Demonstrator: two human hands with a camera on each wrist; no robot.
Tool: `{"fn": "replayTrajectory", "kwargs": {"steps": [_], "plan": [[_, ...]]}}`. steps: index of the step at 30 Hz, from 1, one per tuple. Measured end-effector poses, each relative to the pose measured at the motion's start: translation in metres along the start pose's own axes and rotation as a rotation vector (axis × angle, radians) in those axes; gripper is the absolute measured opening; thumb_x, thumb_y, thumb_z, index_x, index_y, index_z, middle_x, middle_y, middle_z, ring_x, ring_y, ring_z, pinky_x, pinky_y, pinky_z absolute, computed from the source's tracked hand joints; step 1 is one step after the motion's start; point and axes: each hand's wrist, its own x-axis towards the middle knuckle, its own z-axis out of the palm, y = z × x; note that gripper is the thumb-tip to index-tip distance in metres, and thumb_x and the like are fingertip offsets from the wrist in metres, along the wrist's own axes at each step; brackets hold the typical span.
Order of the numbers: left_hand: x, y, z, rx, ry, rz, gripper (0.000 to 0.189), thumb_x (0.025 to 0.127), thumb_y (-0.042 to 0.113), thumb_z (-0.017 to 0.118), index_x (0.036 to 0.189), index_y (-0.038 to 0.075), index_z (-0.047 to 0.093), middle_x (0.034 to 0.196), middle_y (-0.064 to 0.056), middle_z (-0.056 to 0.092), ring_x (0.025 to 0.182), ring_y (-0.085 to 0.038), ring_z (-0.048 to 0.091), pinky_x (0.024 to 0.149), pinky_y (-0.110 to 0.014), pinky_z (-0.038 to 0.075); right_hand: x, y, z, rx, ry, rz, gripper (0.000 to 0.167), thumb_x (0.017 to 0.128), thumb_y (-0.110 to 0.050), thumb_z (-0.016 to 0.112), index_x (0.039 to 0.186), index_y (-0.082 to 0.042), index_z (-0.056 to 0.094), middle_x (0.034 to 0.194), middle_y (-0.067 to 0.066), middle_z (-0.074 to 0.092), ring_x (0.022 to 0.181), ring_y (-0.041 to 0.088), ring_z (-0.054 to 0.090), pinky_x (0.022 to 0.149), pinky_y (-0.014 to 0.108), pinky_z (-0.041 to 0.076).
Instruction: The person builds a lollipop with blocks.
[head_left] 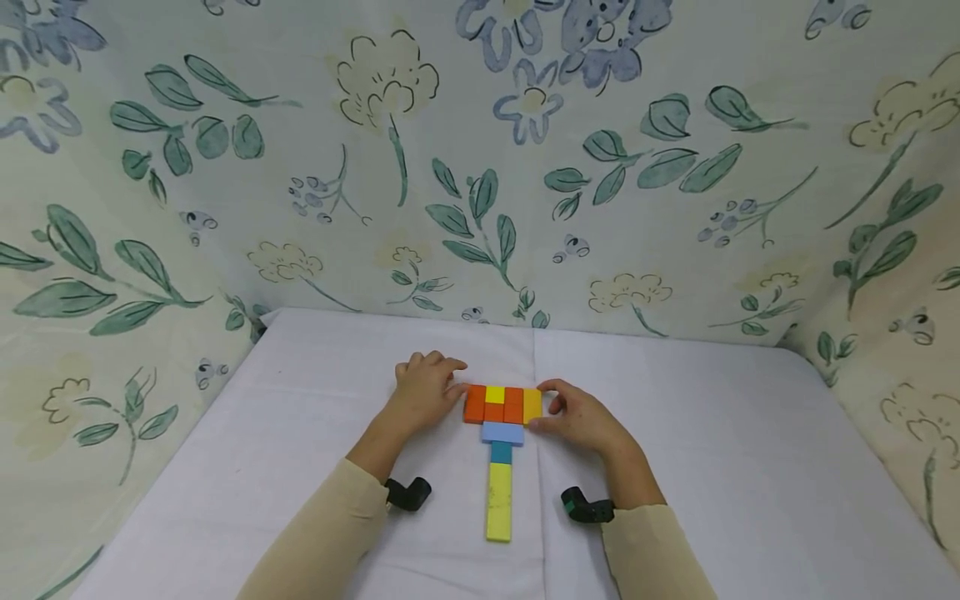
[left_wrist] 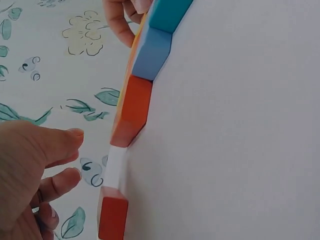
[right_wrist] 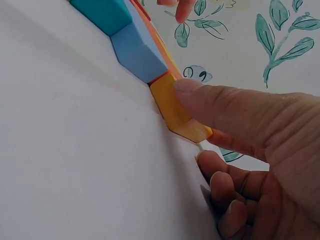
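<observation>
On the white cloth lies a flat figure of coloured blocks. Its top row has a red-orange block (head_left: 475,406) at the left, a small yellow block (head_left: 495,394) above a small red-orange one (head_left: 493,413), another red-orange block (head_left: 513,407), and an amber block (head_left: 532,408) at the right end. A light blue block (head_left: 502,433), a teal block (head_left: 501,452) and a long yellow-green block (head_left: 499,502) run down below. My right hand (head_left: 581,417) pinches the amber block between thumb and index finger. My left hand (head_left: 423,392) holds nothing, fingers loosely bent beside the row's left end.
In the left wrist view a separate red block (left_wrist: 113,216) lies on the cloth, apart from the row. White cloth (head_left: 300,517) covers the table. A curtain with flowers and leaves (head_left: 480,167) hangs behind and at both sides. Each wrist wears a black camera (head_left: 408,494).
</observation>
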Motion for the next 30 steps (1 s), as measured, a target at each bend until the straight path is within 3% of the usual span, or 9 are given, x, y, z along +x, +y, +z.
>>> {"fn": "replayTrajectory", "kwargs": {"steps": [4, 7, 12, 17, 23, 30], "plan": [[-0.005, -0.016, -0.004, -0.065, 0.052, -0.074, 0.037, 0.101, 0.032, 0.063, 0.135, 0.018, 0.063, 0.125, -0.011, 0.062, 0.112, -0.031, 0.052, 0.091, -0.048, 0.038, 0.0, 0.0, 0.0, -0.006, -0.003, 0.008, 0.059, 0.082, -0.035, 0.085, 0.134, -0.025, 0.059, 0.101, 0.007, 0.057, 0.093, 0.024, 0.054, 0.073, 0.033, 0.044], [-0.009, -0.029, -0.002, -0.121, 0.064, -0.152, 0.037, 0.1, 0.033, 0.062, 0.131, 0.012, 0.061, 0.115, -0.012, 0.063, 0.107, -0.031, 0.054, 0.088, -0.048, 0.039, -0.001, 0.0, 0.0, -0.006, -0.006, 0.018, 0.058, 0.083, -0.035, 0.085, 0.133, -0.025, 0.059, 0.101, 0.006, 0.057, 0.093, 0.023, 0.054, 0.074, 0.033, 0.043], [-0.017, -0.04, 0.006, -0.154, -0.021, -0.25, 0.05, 0.09, 0.051, 0.072, 0.113, 0.008, 0.06, 0.096, -0.009, 0.06, 0.094, -0.028, 0.054, 0.081, -0.043, 0.039, -0.002, 0.0, -0.001, -0.013, -0.005, 0.015, 0.058, 0.083, -0.035, 0.085, 0.134, -0.025, 0.059, 0.102, 0.006, 0.057, 0.094, 0.023, 0.054, 0.074, 0.033, 0.044], [-0.019, -0.044, 0.005, -0.19, -0.058, -0.248, 0.046, 0.087, 0.049, 0.077, 0.103, 0.009, 0.061, 0.089, -0.005, 0.062, 0.087, -0.025, 0.055, 0.08, -0.042, 0.039, -0.001, -0.001, -0.001, -0.007, -0.004, 0.006, 0.059, 0.083, -0.036, 0.085, 0.134, -0.025, 0.059, 0.102, 0.006, 0.057, 0.094, 0.022, 0.053, 0.074, 0.033, 0.044], [-0.017, -0.052, -0.001, -0.293, -0.063, -0.214, 0.037, 0.091, 0.037, 0.076, 0.115, 0.009, 0.067, 0.098, -0.004, 0.067, 0.091, -0.021, 0.059, 0.086, -0.042, 0.046, -0.001, -0.001, -0.002, 0.003, -0.011, 0.012, 0.058, 0.083, -0.035, 0.084, 0.134, -0.026, 0.058, 0.103, 0.006, 0.057, 0.095, 0.023, 0.054, 0.074, 0.033, 0.044], [-0.015, -0.062, -0.002, -0.348, -0.068, -0.236, 0.039, 0.092, 0.035, 0.076, 0.12, 0.009, 0.068, 0.106, -0.005, 0.069, 0.097, -0.021, 0.06, 0.091, -0.042, 0.052, -0.001, -0.001, -0.001, 0.005, -0.014, 0.01, 0.057, 0.084, -0.034, 0.084, 0.134, -0.025, 0.058, 0.103, 0.006, 0.057, 0.094, 0.023, 0.053, 0.074, 0.033, 0.044]]}}
